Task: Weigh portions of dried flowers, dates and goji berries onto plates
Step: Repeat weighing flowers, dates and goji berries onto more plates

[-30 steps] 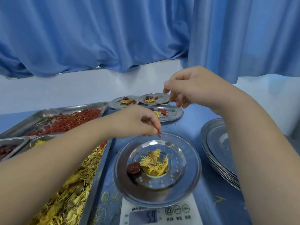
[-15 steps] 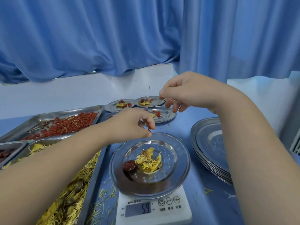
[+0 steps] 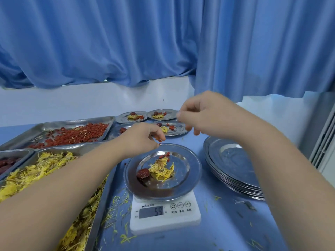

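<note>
**PORTION ON SCALE: GOJI STAGE IN PROGRESS**

The plate (image 3: 195, 171) sits on the scale (image 3: 188, 217), whose display reads 5.9. The plate holds a clump of dried flowers (image 3: 162, 169), one date (image 3: 143, 173) just beside the clump, and a few goji berries (image 3: 164, 155) at the clump's far edge.

The left hand (image 3: 141, 137) hovers over the plate's far rim and pinches more goji berries in its fingertips. The right hand (image 3: 203, 113) is raised behind the plate, apart from the left, with its fingers curled. Whether it holds anything cannot be determined.

Four filled plates (image 3: 160, 114) stand at the back, one partly hidden by the left hand. A stack of empty plates (image 3: 233, 165) lies to the right. The goji tray (image 3: 72, 134), flower tray (image 3: 36, 171) and date tray (image 3: 9, 162) lie to the left.

Assessment: this portion appears to be on its last ingredient. The empty stack suggests many portions remain.
</note>
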Available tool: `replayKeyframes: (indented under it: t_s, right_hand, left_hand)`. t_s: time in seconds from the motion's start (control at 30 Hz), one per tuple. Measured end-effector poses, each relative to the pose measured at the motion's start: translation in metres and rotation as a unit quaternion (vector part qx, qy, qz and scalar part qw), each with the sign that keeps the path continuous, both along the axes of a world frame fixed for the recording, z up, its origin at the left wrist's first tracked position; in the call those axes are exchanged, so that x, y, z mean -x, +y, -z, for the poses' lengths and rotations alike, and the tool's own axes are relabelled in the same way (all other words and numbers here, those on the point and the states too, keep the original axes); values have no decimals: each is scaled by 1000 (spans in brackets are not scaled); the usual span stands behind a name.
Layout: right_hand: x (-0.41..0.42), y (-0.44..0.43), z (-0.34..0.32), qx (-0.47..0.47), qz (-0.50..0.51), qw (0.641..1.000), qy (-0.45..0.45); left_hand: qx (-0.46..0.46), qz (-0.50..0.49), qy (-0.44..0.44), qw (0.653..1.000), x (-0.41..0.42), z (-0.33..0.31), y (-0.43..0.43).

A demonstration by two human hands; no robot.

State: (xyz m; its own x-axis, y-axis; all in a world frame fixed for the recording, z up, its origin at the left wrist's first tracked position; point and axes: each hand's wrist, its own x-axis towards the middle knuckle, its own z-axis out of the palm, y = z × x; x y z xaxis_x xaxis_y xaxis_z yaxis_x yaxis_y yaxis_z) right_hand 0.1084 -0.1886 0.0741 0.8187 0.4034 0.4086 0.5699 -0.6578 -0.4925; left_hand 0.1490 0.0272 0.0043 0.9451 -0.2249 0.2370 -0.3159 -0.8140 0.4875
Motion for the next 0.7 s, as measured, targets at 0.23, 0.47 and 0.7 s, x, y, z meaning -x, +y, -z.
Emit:
replayKeyframes:
  t_s: [0.23, 0.47, 0.7]
  right_hand:
    - [31, -24, 58, -17, 12, 999, 24]
    - [56, -36, 106, -30, -24, 998, -46]
    - [44, -38, 126, -68, 24, 997, 9]
  left_hand:
    - [8, -39, 12, 999, 4, 0, -7]
    - [52, -65, 34, 996, 24, 2, -12]
    - [466, -101, 60, 877, 71, -3, -22]
